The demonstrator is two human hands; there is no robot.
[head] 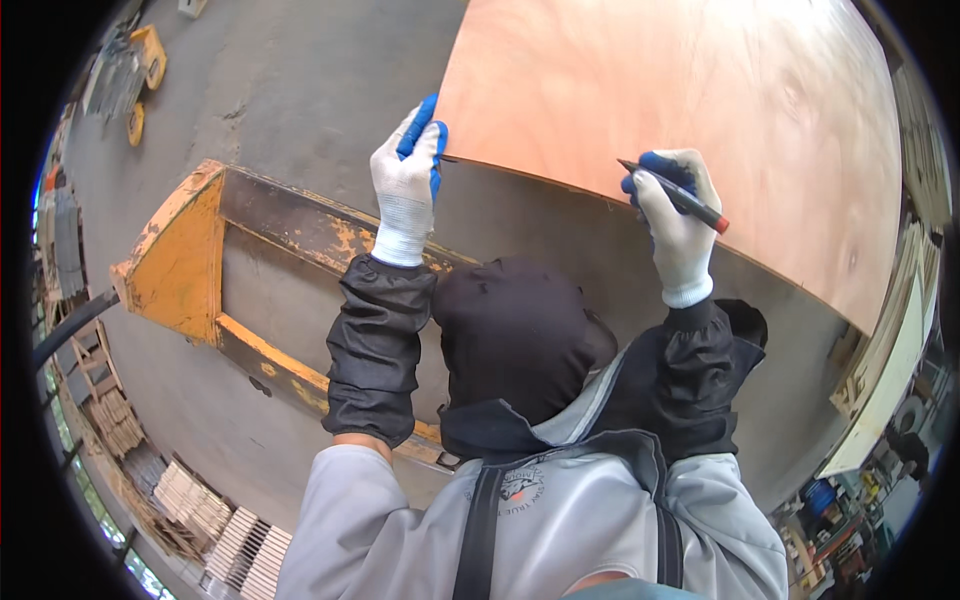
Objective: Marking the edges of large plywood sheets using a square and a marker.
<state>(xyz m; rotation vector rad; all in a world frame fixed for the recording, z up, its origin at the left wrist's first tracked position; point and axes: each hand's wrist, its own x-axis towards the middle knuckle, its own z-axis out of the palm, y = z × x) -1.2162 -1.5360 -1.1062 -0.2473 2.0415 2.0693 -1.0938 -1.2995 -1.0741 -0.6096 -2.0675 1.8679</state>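
A broad plywood sheet [660, 90] with reddish-brown grain extends before me, its near edge running down to the right. At its near left corner, my left hand [411, 161], in a white knit glove with blue-coated palm and fingers, grips the edge. In my matching gloved right hand [679, 214] is a dark marker pen [682, 196] with a red end. Its dark tip points left, over the sheet close to the near edge. Whether the tip touches the wood, I cannot tell. Black sleeve covers are on both forearms.
A worn yellow pallet jack [176, 255] stands on the concrete floor [300, 90] at left, its forks reaching beneath my left arm. Stacked boards [892, 330] line the right side. Wooden pallets [191, 499] are at lower left, and tools and clutter [832, 517] at lower right.
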